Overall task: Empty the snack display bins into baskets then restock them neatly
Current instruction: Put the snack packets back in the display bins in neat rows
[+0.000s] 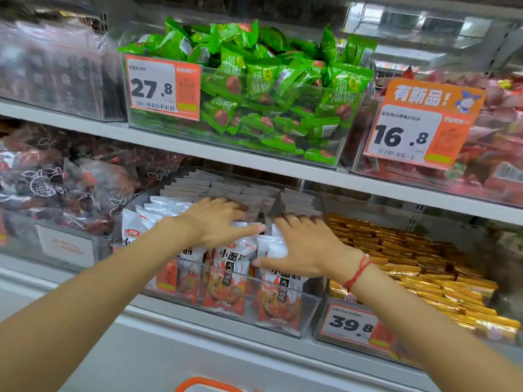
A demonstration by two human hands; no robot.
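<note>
Snack bin of clear hard plastic [283, 321] sits on the lower white shelf, between a bin of dark fruit-print packs [56, 193] on its left and a bin of gold foil bars [410, 256] just beside it on its right. Walls look rigid and slick; judged awkward to lift full, so contents should go out by the handful. Contents: white-and-red printed foil sachets [226, 284] standing in rows at the front, grey flat sachets [215, 185] stacked upright behind. Packs judged light, soft, crinkly, slippery against each other; likely to fan out and slide if pinched at one edge. Best hold: squeeze a whole row from both ends, palms flat, fingers over the top seals. Left hand [218, 222] lies over the row tops, fingers extended, thumb reaching right, pressing rather than clutching. Right hand [305, 250] mirrors it, fingers curled over the pack tops, thumb under the front pack, apparently gripping. An orange basket rim [203, 384] shows at the bottom edge.
</note>
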